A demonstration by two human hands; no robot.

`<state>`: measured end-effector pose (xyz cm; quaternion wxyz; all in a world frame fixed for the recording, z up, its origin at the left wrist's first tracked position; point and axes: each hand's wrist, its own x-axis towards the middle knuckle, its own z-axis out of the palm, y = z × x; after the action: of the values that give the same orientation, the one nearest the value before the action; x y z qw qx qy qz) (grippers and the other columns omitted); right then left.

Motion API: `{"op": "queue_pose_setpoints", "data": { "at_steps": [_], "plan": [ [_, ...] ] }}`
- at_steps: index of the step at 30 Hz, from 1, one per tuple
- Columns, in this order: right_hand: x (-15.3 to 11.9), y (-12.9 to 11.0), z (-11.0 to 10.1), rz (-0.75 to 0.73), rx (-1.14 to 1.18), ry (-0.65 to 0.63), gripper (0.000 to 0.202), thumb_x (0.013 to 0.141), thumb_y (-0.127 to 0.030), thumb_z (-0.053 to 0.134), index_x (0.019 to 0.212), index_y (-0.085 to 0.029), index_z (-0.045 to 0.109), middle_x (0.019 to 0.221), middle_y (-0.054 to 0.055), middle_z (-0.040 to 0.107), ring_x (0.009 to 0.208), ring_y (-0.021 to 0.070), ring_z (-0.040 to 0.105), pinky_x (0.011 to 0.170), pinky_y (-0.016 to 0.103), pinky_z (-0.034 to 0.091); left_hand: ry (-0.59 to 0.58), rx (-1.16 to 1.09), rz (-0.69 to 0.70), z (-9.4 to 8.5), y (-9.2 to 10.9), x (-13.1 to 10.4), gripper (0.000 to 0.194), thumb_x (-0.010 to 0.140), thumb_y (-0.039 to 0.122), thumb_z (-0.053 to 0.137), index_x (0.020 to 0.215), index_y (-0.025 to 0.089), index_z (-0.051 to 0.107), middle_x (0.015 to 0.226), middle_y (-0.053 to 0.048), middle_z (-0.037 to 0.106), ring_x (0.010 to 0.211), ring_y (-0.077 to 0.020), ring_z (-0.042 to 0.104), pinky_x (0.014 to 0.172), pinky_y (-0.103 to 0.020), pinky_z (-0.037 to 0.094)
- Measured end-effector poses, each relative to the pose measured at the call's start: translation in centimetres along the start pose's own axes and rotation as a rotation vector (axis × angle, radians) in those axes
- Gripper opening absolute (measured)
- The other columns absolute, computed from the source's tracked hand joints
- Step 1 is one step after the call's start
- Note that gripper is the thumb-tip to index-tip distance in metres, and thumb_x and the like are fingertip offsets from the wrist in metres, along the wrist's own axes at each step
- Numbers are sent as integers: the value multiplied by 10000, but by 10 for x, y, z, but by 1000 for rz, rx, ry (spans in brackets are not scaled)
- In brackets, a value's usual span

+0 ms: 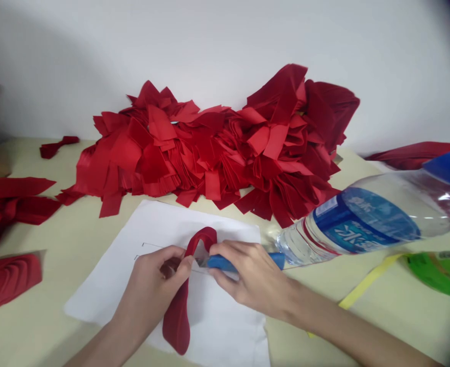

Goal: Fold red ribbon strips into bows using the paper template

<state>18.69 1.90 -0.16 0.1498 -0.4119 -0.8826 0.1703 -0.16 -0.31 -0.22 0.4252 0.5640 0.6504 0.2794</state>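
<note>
Over the white paper, a red fabric strip [179, 318] is bent into a loop at its top, and its lower end hangs toward me. My left hand [154, 278] pinches the strip near its middle. My right hand [250, 275] is wrapped round a blue-handled tool [223, 263], whose tip points left at the strip; its fingertips also touch the strip's upper end. The tool's tip is small and partly hidden between the hands. The white paper [110, 275] lies under both hands and shows small black corner marks.
A big pile of red fabric strips [209, 153] stands along the wall. More red bundles [8, 280] lie at the left. At the right are a plastic bottle [370, 219] lying tilted, a green roll [439, 272] and a yellow strip [368, 283].
</note>
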Motion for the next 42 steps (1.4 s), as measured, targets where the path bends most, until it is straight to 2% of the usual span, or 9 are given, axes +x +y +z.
{"op": "queue_pose_setpoints", "data": {
  "at_steps": [3, 7, 12, 19, 22, 26, 31, 38, 42],
  "plan": [
    [-2, -7, -2, 115, 50, -13, 110, 832, -244, 524, 928, -190, 515, 771, 2, 641, 635, 158, 596, 576, 267, 413, -5, -16, 4, 0, 0, -2, 164, 725, 345, 553, 667, 203, 613, 614, 18, 576, 566, -149, 484, 528, -224, 374],
    [-5, -8, 3, 151, 52, 25, 84, 842, -248, 516, 897, -192, 486, 677, -22, 612, 534, 137, 550, 522, 258, 382, -23, -20, -13, 1, -1, -2, 205, 744, 366, 539, 657, 195, 610, 594, 20, 549, 552, -140, 462, 519, -225, 361],
    [-10, -7, 8, 67, 138, 129, 80, 838, -216, 522, 902, -202, 477, 709, -34, 604, 527, 106, 535, 557, 248, 396, -55, -118, -39, 4, 0, -1, 238, 723, 371, 547, 575, 186, 568, 516, 35, 462, 512, -127, 398, 483, -220, 318],
    [-13, -12, -1, -59, 179, 361, 115, 849, -228, 534, 944, -205, 473, 729, -18, 625, 560, 112, 560, 557, 236, 405, 37, -156, -102, 1, -2, 0, 164, 676, 325, 604, 619, 173, 632, 514, 36, 520, 492, -119, 431, 465, -214, 333],
    [-10, -5, -9, 15, 62, 277, 79, 866, -244, 508, 932, -201, 497, 750, -1, 640, 588, 133, 584, 558, 250, 408, 59, -210, -70, -1, 2, -1, 165, 689, 334, 608, 646, 176, 627, 524, 41, 513, 484, -112, 423, 467, -215, 344],
    [1, 13, -12, 153, -158, 132, 146, 861, -245, 525, 994, -184, 530, 851, 36, 665, 718, 201, 634, 593, 298, 453, -58, -292, -13, -2, 9, 1, 247, 751, 382, 566, 619, 175, 597, 565, 24, 529, 539, -119, 451, 524, -222, 378],
    [10, 29, -7, 163, -357, 84, 197, 804, -234, 619, 963, -121, 602, 933, 113, 659, 858, 284, 618, 637, 376, 495, -160, -372, -74, -1, 4, 7, 277, 794, 390, 532, 651, 162, 599, 654, -14, 607, 620, -139, 521, 606, -247, 403],
    [0, 14, -19, -6, -114, 14, 161, 869, -248, 529, 999, -195, 607, 907, 31, 652, 825, 174, 618, 728, 294, 487, 99, -562, -229, -7, -3, 11, 269, 768, 439, 579, 730, 173, 593, 673, 1, 591, 617, -136, 533, 546, -235, 398],
    [3, 21, -18, 56, -157, 20, 179, 852, -226, 551, 1022, -188, 589, 917, 33, 655, 825, 187, 618, 710, 310, 489, 82, -578, -174, -10, 0, 10, 279, 774, 454, 576, 731, 180, 599, 715, -3, 599, 655, -139, 539, 575, -233, 409]
  ]
}}
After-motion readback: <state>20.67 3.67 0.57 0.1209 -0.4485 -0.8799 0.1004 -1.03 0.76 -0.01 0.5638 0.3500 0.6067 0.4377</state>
